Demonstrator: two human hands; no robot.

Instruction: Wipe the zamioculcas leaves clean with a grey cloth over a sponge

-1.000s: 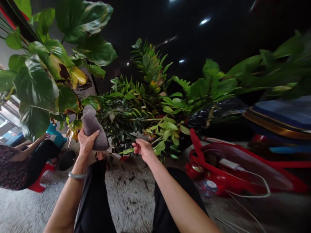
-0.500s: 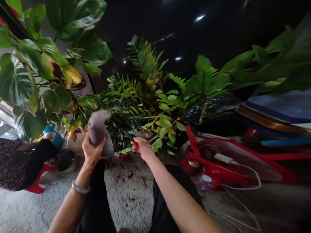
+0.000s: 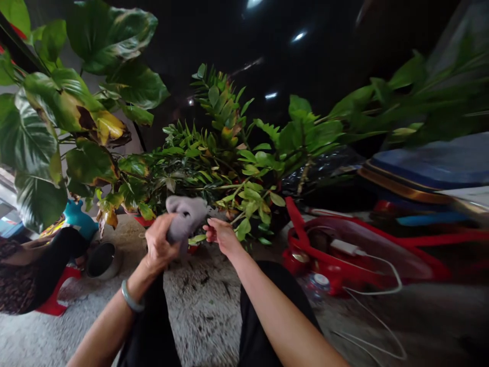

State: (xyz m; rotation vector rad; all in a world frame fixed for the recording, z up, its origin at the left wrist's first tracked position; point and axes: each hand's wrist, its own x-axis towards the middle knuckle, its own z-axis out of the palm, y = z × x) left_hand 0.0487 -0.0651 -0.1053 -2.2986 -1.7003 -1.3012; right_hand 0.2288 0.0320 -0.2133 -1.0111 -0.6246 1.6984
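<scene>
A grey-purple cloth (image 3: 187, 216) is bunched in my left hand (image 3: 162, 242), in front of the leafy plants. Its right edge reaches close to the fingertips of my right hand (image 3: 223, 235). Those fingers are pinched at a thin stem or leaf of the low green plant (image 3: 252, 196); what exactly they hold is too small to tell. A light green leaf (image 3: 196, 239) shows just below the cloth, between the hands.
Large-leafed plants (image 3: 91, 158) stand at the left, above a grey pot (image 3: 102, 259). A seated person (image 3: 23, 275) is at the left edge. On the right lies a red basket (image 3: 344, 275) with a white cable (image 3: 393, 290).
My left hand has moved right and a little down with the cloth, from an upright hold to beside my right hand. My right hand has barely moved.
</scene>
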